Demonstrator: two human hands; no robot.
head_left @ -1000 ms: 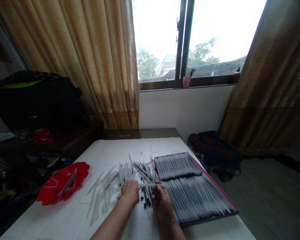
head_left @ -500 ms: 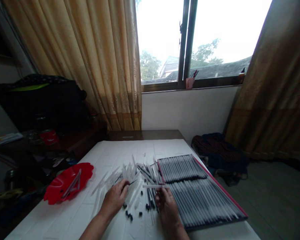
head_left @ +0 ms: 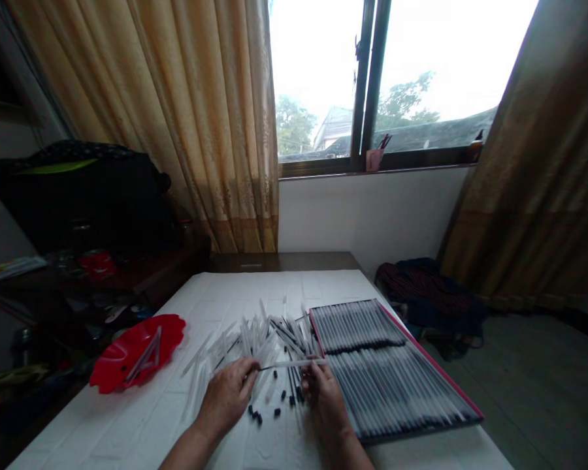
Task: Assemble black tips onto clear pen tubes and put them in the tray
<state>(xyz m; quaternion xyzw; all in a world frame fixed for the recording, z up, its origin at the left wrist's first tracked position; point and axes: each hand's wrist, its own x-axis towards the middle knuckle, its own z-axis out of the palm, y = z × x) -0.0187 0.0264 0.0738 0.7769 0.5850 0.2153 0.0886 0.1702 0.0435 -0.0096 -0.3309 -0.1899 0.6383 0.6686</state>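
Note:
My right hand (head_left: 325, 398) pinches a clear pen barrel (head_left: 298, 362) held level above the table. My left hand (head_left: 228, 395) pinches a thin dark refill (head_left: 266, 368) whose tip meets the barrel's left end. Both hands hover over a loose pile of clear barrels and refills (head_left: 255, 339) on the white table (head_left: 142, 424). Several small black caps (head_left: 269, 411) lie scattered between my hands. To the right of my right hand sits a flat tray (head_left: 424, 358) with a red edge, filled with rows of finished pens.
A red dish (head_left: 127, 359) with a few barrels rests at the table's left edge. A dark cluttered side table (head_left: 102, 274) and black bag (head_left: 78, 196) stand at left. Curtains flank the window; a bundle of cloth (head_left: 426, 294) lies on the floor at right.
My left hand left the barrel, reached into the pile, picked up a dark refill and brought it back to the barrel's end. The right hand stayed put.

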